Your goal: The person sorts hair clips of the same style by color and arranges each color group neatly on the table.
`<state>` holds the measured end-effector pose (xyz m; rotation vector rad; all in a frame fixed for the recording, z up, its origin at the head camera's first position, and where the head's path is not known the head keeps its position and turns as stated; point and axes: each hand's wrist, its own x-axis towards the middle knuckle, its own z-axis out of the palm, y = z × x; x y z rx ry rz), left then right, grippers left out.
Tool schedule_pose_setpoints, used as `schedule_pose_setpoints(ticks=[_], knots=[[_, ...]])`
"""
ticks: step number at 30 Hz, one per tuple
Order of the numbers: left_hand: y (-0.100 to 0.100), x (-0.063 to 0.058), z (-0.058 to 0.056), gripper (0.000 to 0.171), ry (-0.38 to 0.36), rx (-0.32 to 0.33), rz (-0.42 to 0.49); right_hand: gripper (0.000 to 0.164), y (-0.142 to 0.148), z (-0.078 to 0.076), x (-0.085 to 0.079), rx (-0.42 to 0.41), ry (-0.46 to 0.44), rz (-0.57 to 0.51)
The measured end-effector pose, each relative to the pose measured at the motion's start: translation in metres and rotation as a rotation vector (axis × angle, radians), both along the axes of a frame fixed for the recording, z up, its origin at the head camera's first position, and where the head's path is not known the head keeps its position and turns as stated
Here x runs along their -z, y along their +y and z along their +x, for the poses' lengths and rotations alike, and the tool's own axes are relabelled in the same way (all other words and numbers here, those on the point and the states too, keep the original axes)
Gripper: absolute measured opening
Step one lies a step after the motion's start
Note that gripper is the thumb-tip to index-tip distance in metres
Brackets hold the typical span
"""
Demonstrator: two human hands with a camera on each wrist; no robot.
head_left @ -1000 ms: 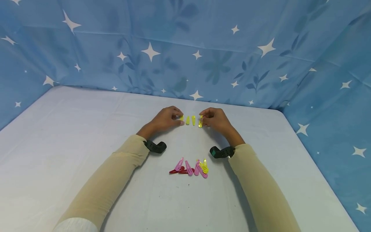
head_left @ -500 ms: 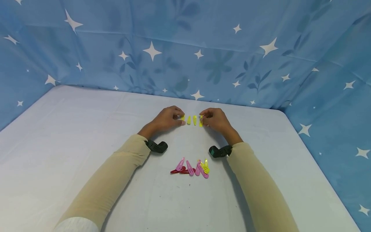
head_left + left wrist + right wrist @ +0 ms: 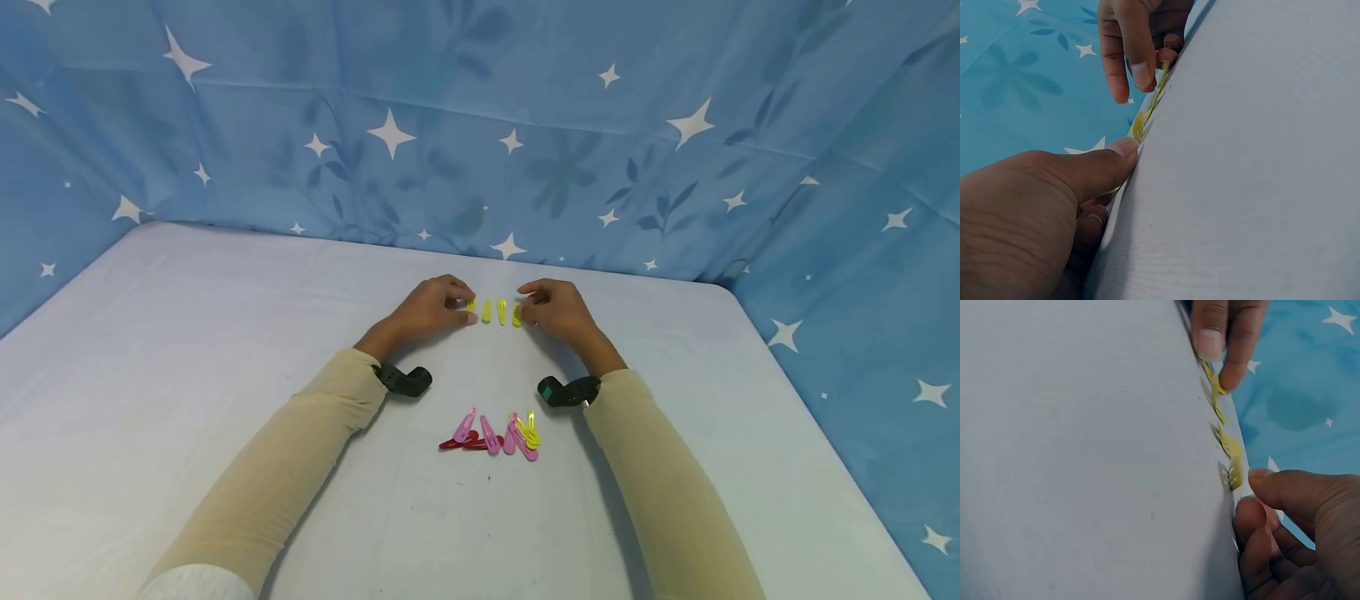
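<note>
Four-like small yellow snap hair clips stand in a short row near the table's back edge. My left hand (image 3: 431,308) pinches the leftmost yellow hair clip (image 3: 471,306) between thumb and index finger, partly covering it. Two yellow clips, one left (image 3: 487,312) and one right (image 3: 502,312), lie between my hands. At the right end, my right hand (image 3: 553,308) is beside the last yellow clip (image 3: 517,315), its index finger raised off it and its thumb close by. In the right wrist view a gap shows between the thumb (image 3: 1263,480) and the nearest clip (image 3: 1235,475).
Closer to me lies a loose pile of pink clips (image 3: 490,435), red clips (image 3: 453,442) and yellow clips (image 3: 529,433), some overlapping. A white cloth covers the table (image 3: 300,500). Behind it hangs a blue curtain (image 3: 450,167) with white stars.
My right hand's index finger has lifted away from the rightmost yellow clip, which now sits slightly further left and more level with the row. The left hand stays in place.
</note>
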<state>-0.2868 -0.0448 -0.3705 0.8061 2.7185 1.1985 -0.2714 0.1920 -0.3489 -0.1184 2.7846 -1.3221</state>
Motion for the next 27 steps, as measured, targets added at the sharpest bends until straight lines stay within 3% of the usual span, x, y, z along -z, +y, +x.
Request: schedule_pose_setpoints(ticks=[5,14,21,27], knots=[[0.0,0.0,-0.001,0.039,0.004,-0.001,0.008,0.031,0.007,0.003,-0.003,0.0,-0.032,-0.106],[0.0,0.001,-0.001,0.039,0.011,0.006,0.007,0.031,0.013,0.008,-0.001,-0.036,-0.063,-0.185],[0.002,0.002,-0.002,0.039,0.004,0.012,0.013,0.029,0.021,0.02,-0.001,-0.09,-0.055,-0.144],[0.0,0.0,0.0,0.038,0.006,0.0,0.009,0.032,0.022,0.037,-0.011,-0.186,-0.042,-0.12]])
